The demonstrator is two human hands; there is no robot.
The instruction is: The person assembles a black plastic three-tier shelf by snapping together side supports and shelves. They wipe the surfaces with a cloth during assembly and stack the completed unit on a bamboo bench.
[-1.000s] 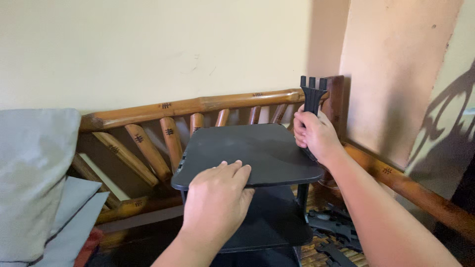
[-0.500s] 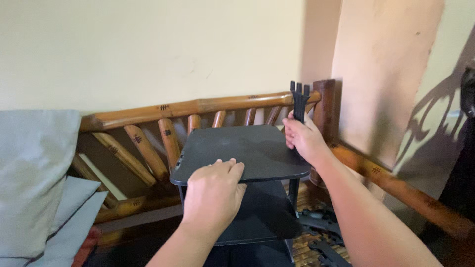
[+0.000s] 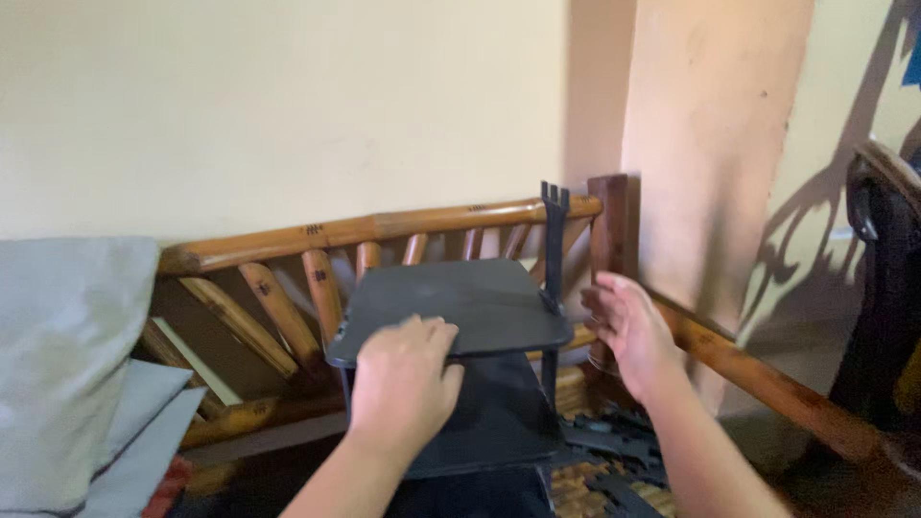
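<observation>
The right hand [image 3: 628, 331] has let go of the black post [image 3: 554, 251] it gripped a moment ago and now floats just beside it, fingers spread apart. The left hand [image 3: 403, 384] still presses flat on the front edge of the black top shelf [image 3: 460, 302], fingers together. The shelf unit stands against a bamboo bench back [image 3: 317, 235], with loose black plastic parts [image 3: 624, 451] lying by its foot.

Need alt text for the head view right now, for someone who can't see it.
The left hand presses flat on the top panel of a black shelf unit, while the open right hand hovers beside its upright corner post, not touching. A bamboo bench back runs behind; loose black parts lie lower right.
</observation>
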